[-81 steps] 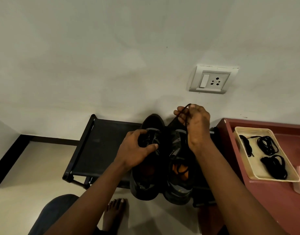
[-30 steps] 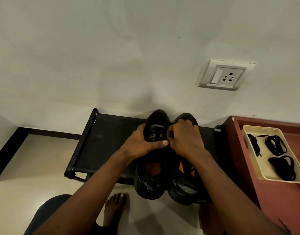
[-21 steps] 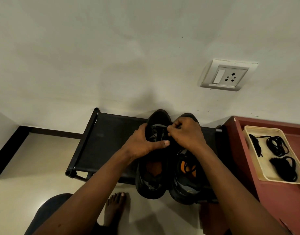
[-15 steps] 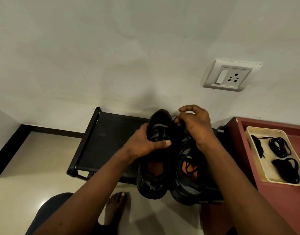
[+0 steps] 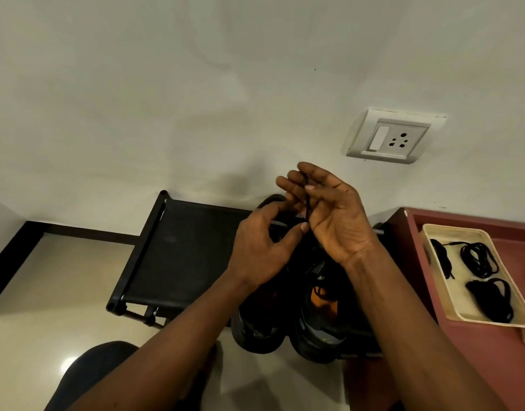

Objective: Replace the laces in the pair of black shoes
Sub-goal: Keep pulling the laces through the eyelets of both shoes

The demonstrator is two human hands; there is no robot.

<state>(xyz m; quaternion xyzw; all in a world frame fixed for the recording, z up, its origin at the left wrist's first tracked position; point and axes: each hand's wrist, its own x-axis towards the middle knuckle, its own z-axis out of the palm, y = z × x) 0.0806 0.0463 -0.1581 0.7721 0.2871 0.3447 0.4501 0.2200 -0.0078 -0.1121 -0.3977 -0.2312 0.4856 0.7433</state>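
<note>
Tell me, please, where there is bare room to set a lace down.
Free: the black rack left of the shoes, and the red table nearer than the tray. Crowded: laces fill the tray; the shoes take the rack's right end.

Dim, soft light; wide-angle bending at edges.

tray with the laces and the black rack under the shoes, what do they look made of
The tray looks like matte cream plastic: one moulded piece, rounded corners, raised rim. The rack seems dull black fabric stretched between black tubes, metal or plastic; I cannot tell which.
</note>
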